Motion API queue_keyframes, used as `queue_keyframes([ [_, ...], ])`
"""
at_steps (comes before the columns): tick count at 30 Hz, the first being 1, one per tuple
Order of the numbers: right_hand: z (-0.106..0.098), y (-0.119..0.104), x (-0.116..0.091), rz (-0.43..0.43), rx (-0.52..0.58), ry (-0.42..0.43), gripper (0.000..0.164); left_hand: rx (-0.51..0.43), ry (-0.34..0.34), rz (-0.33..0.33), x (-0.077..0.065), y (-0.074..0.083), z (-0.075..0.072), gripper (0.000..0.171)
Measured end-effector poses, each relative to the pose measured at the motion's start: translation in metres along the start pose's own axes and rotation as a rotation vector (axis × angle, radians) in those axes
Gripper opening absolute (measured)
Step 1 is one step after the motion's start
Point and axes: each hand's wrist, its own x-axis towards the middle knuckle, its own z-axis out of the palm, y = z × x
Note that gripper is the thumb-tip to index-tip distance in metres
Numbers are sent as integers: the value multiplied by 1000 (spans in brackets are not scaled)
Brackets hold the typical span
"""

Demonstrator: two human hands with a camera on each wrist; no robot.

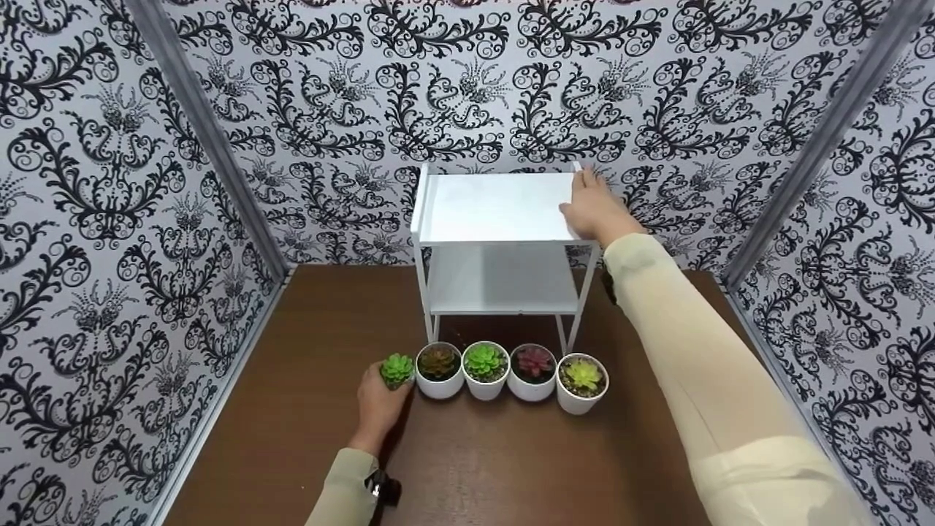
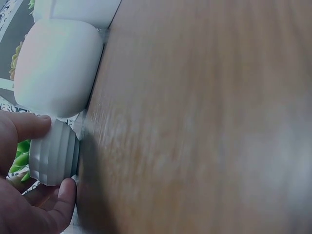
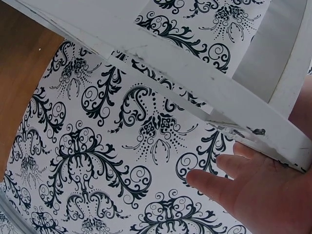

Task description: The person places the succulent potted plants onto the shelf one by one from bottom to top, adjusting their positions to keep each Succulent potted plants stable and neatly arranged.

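Note:
At the left end of a row of potted plants, my left hand (image 1: 380, 406) holds a small green succulent (image 1: 397, 369). Its ribbed grey-white pot (image 2: 52, 153) is pinched between thumb and fingers, with the base right at the tabletop in the left wrist view. A white two-tier shelf rack (image 1: 500, 208) stands behind the row. At the right side of its top tier, my right hand (image 1: 597, 208) grips the raised side rail (image 3: 209, 92), thumb over the inner side and fingers along the outside.
Beside the held pot stand several white pots: a brownish succulent (image 1: 439, 362), a green one (image 1: 485, 361), a dark red one (image 1: 533, 362) and a yellow-green one (image 1: 582, 375). They line the rack's front on a brown table (image 1: 314, 351). Patterned walls (image 1: 482, 88) enclose it.

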Motion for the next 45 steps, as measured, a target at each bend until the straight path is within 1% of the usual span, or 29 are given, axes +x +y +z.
queue_keyframes([
  [11,2,1,-2,7,52,-7,88,-4,22,8,-2,-4,-1,60],
  [15,2,2,-3,7,66,-13,90,-8,19,2,-3,-2,-3,59],
  [17,3,2,-2,8,67,-18,90,-7,17,-1,-4,0,-5,59],
  [24,1,4,1,-12,39,1,88,-33,16,32,-1,7,-9,58],
  [30,0,4,0,-4,50,-16,89,-39,4,22,-1,13,-12,61],
  [36,0,4,-1,-7,53,-18,90,-51,6,2,0,14,-14,61],
  [40,2,5,0,-8,53,-10,90,-63,21,4,0,16,-16,59],
  [45,2,4,1,-9,56,2,90,-89,46,-11,0,25,-20,60],
])
